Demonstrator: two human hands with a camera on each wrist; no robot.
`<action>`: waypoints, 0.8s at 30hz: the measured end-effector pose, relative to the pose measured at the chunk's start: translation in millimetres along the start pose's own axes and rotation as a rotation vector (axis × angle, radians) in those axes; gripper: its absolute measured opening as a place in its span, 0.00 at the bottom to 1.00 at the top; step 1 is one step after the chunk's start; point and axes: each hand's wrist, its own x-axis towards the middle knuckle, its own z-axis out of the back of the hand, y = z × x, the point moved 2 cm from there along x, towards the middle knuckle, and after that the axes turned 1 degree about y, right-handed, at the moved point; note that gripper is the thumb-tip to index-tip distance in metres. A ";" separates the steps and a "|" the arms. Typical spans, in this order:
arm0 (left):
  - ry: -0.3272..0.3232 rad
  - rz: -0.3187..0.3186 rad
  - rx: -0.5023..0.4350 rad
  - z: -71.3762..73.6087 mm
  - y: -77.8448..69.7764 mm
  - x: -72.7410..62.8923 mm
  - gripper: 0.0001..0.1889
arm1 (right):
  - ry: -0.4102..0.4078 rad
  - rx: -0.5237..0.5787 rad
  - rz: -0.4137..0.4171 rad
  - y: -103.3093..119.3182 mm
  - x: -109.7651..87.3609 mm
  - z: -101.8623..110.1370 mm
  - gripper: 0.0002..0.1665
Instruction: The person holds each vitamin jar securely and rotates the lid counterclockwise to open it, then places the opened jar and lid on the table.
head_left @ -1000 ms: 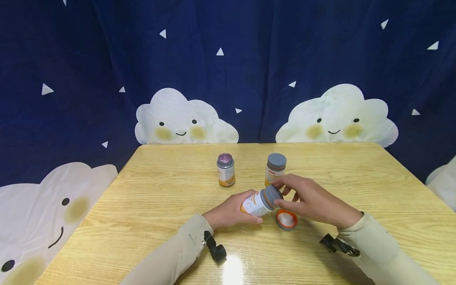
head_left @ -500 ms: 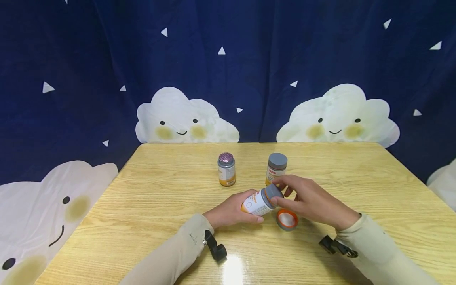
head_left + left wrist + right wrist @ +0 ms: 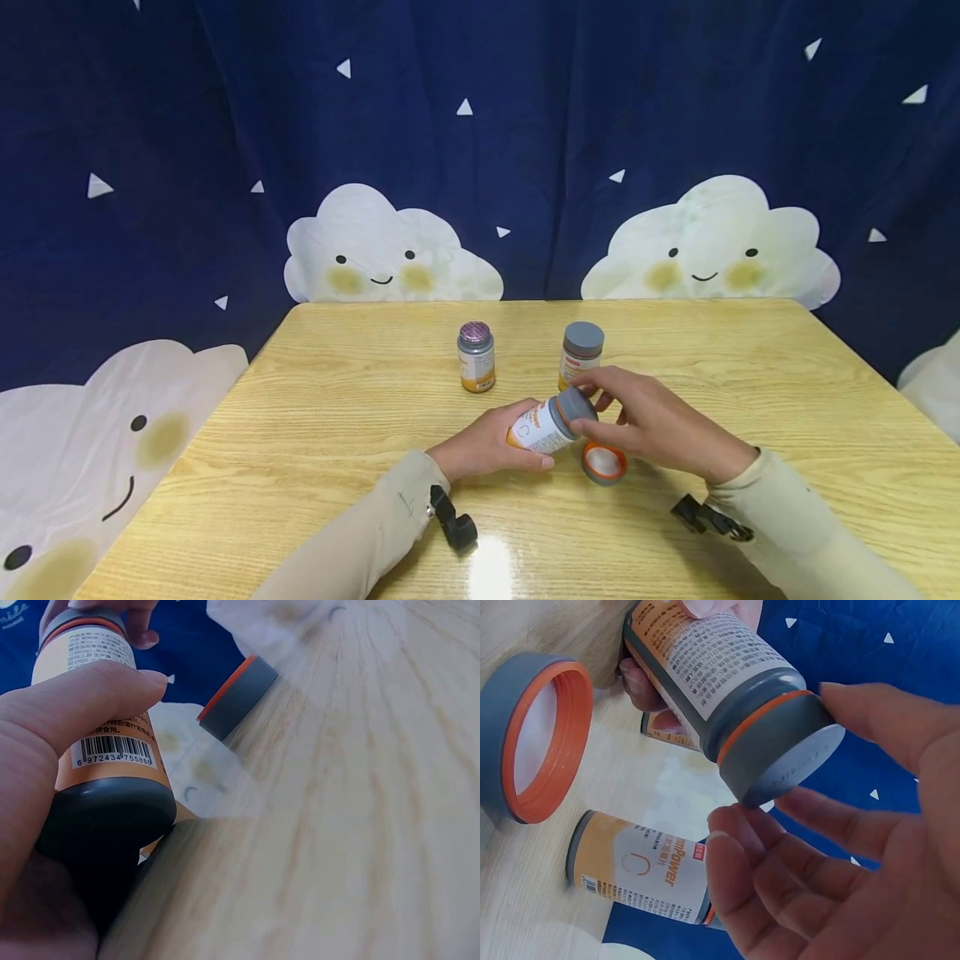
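My left hand point(image 3: 491, 442) grips a white-and-orange supplement bottle point(image 3: 538, 429) round its label, tilted with its top to the right. The grey cap point(image 3: 784, 750) with an orange ring sits on the bottle's neck. My right hand point(image 3: 648, 421) pinches that cap, thumb on one side and fingertips on the other. A loose grey cap point(image 3: 603, 463) lies on the table just below, its orange inside facing up. Close behind the right fingers stands a capped bottle point(image 3: 581, 354). Further left is an uncapped bottle point(image 3: 476, 358) with a purplish foil seal on its mouth.
The wooden table point(image 3: 360, 358) reaches back to a dark blue curtain point(image 3: 525, 125) with smiling clouds. Black camera mounts are strapped at both wrists, the left mount point(image 3: 453, 518) hanging low over the table.
Both hands and the held bottle stay in nearly the same place. The right thumb has shifted slightly along the cap's edge.
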 end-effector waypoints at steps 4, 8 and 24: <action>0.000 0.007 -0.006 -0.2 -0.2 -0.1 0.25 | -0.022 -0.015 -0.042 -0.3 1.2 -1.0 0.25; -0.004 0.009 -0.009 -0.3 0.0 -0.2 0.25 | -0.032 -0.036 -0.061 -0.4 2.6 -1.8 0.23; -0.003 0.003 -0.014 -0.4 0.2 -0.2 0.25 | -0.012 0.008 -0.045 0.1 1.7 -3.4 0.23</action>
